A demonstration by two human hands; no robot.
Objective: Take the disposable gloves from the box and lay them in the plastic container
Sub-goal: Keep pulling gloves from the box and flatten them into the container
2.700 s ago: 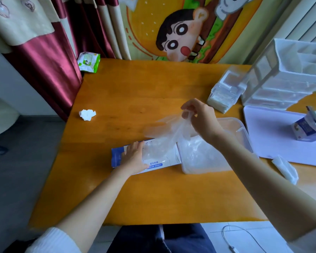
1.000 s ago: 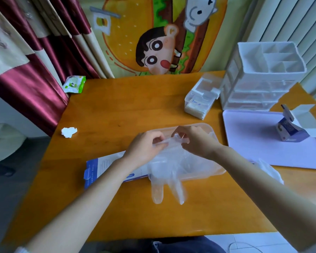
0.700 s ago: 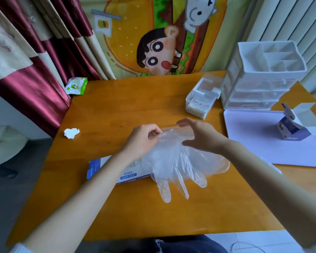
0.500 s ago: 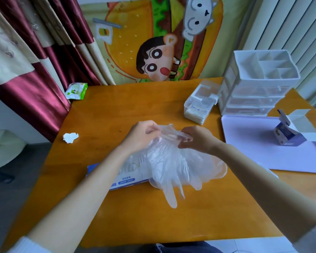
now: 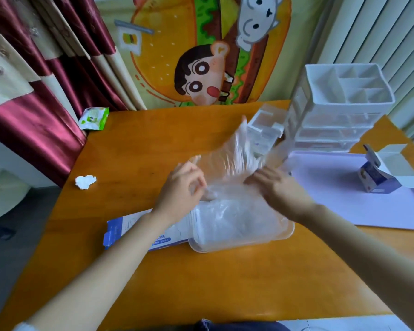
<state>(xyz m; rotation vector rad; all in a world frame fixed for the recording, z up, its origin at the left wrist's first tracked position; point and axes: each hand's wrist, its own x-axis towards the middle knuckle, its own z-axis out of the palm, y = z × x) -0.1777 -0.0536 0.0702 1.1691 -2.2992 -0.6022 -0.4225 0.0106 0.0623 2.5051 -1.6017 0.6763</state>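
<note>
Disposable glove [image 5: 237, 156], clear film: held up off the surface [image 5: 141, 144], spread between both hands above the far side of the plastic container [image 5: 202, 248]. Points its fingers up and away; outline blurred.

Left hand [image 5: 183, 187]: grip narrow, thumb and curled fingers pinching the glove's near left edge.

Right hand [image 5: 279, 187]: grip closed on the glove's near right edge, fingers curled over the film.

Plastic container: translucent, round-cornered, set on the surface in front of the person, directly beneath both hands. Holds a layer of clear gloves [image 5: 239, 218] already inside.

Glove box [image 5: 129, 226]: blue and white, flat on the surface, touching the container's left side, end flap open at the left.

Elsewhere on the surface: crumpled tissue [image 5: 85, 181] near the left edge; green wipes pack [image 5: 93, 118] at the far left corner; clear lidded case [image 5: 264, 130] behind the raised glove; white drawer organiser [image 5: 339, 111] at the far right; lilac mat [image 5: 344, 201] to the right, carrying a small blue carton [image 5: 378, 179] with open flaps.
</note>
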